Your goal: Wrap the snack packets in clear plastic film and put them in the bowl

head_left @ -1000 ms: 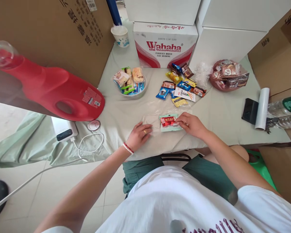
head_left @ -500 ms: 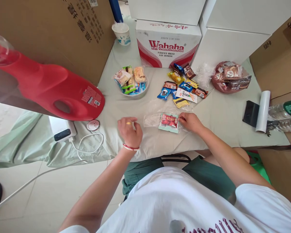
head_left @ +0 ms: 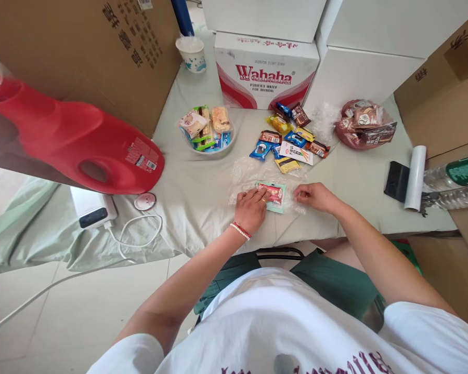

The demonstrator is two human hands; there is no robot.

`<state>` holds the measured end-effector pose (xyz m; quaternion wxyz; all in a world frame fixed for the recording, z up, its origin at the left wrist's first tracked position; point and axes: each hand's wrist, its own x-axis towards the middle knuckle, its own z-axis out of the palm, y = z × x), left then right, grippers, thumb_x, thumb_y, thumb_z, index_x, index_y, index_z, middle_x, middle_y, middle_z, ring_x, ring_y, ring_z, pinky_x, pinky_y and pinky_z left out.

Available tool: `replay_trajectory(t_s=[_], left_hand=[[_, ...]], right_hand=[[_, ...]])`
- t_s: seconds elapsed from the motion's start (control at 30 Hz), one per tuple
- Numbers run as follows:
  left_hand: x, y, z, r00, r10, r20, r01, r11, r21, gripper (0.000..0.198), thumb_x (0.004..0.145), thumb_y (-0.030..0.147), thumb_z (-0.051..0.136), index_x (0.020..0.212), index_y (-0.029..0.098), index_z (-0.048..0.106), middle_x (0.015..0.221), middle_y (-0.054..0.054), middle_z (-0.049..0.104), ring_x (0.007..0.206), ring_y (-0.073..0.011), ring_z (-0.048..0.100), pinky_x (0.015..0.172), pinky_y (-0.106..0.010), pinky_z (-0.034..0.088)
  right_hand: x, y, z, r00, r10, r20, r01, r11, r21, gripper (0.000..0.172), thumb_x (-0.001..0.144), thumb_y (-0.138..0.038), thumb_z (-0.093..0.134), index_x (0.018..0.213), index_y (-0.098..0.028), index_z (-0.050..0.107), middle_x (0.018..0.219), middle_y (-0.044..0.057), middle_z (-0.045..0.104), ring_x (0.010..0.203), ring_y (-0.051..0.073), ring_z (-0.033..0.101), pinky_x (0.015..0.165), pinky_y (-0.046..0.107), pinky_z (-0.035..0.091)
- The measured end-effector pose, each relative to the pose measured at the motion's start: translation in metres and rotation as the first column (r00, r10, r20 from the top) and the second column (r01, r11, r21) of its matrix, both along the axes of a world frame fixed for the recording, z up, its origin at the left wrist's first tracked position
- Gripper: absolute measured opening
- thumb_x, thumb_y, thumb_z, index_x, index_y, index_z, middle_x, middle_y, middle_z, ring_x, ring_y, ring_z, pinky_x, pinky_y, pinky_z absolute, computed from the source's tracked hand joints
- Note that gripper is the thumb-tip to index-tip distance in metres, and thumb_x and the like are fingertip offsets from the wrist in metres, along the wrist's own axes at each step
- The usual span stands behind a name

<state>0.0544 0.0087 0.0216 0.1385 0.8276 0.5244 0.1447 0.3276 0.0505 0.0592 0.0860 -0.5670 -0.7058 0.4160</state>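
Note:
A small red and pale-green snack packet (head_left: 276,199) lies on a crinkled sheet of clear plastic film (head_left: 242,174) near the table's front edge. My left hand (head_left: 251,209) is palm down from the left, fingers stretched over the packet's left part and covering it. To the right of the packet, my right hand (head_left: 315,197) has thumb and fingers pinched together on the film's right edge. Just beyond the film is a loose pile of wrapped snacks, among them a white packet (head_left: 296,152) and a yellow packet (head_left: 287,165).
A clear bowl of snacks (head_left: 214,153) stands back left, a brown bag of snacks (head_left: 359,124) back right. A large red bottle (head_left: 86,140) leans in at left. Behind are a Wahaba-style white carton (head_left: 267,78) and a paper cup (head_left: 193,56). A white roll (head_left: 415,179) lies at right.
My left hand has moved right, from bare cloth onto the packet. My right hand has shifted slightly right, off the packet's edge. The film now spreads wider behind the packet.

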Motion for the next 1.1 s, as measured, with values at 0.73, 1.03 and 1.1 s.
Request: replay_trajectory(t_s=[0.73, 1.03, 1.1], left_hand=[[-0.011, -0.003, -0.017, 0.994, -0.026, 0.103, 0.028, 0.999, -0.021, 0.037, 0.096, 0.017, 0.051, 0.120, 0.022, 0.078, 0.138, -0.011, 0.072, 0.116, -0.0305, 0.065, 0.096, -0.051, 0.052], [-0.072, 0.012, -0.018, 0.565, 0.655, 0.502, -0.614, 0.740, -0.275, 0.040, 0.097, 0.025, 0.033, 0.101, 0.015, 0.071, 0.110, -0.012, 0.076, 0.105, -0.0230, 0.069, 0.097, -0.043, 0.056], [-0.071, 0.024, -0.014, 0.544, 0.704, 0.458, -0.674, 0.691, -0.262, 0.040, 0.102, 0.039, 0.039, 0.109, 0.013, 0.068, 0.125, -0.018, 0.071, 0.125, -0.0305, 0.061, 0.111, -0.053, 0.047]], right_hand=[[-0.089, -0.025, 0.004, 0.920, 0.280, 0.274, -0.357, 0.887, 0.293, 0.031, 0.104, -0.020, 0.047, 0.126, -0.021, 0.070, 0.112, 0.009, 0.068, 0.096, 0.021, 0.059, 0.083, 0.030, 0.043], [-0.097, -0.051, -0.035, 0.927, 0.272, 0.257, -0.349, 0.876, 0.333, 0.042, 0.107, -0.018, 0.044, 0.143, -0.026, 0.064, 0.118, 0.010, 0.062, 0.103, 0.024, 0.051, 0.087, 0.033, 0.041], [-0.098, -0.052, -0.036, 0.915, 0.279, 0.291, -0.374, 0.857, 0.354, 0.042, 0.108, -0.018, 0.043, 0.144, -0.024, 0.064, 0.119, 0.011, 0.062, 0.103, 0.024, 0.050, 0.087, 0.033, 0.041]])
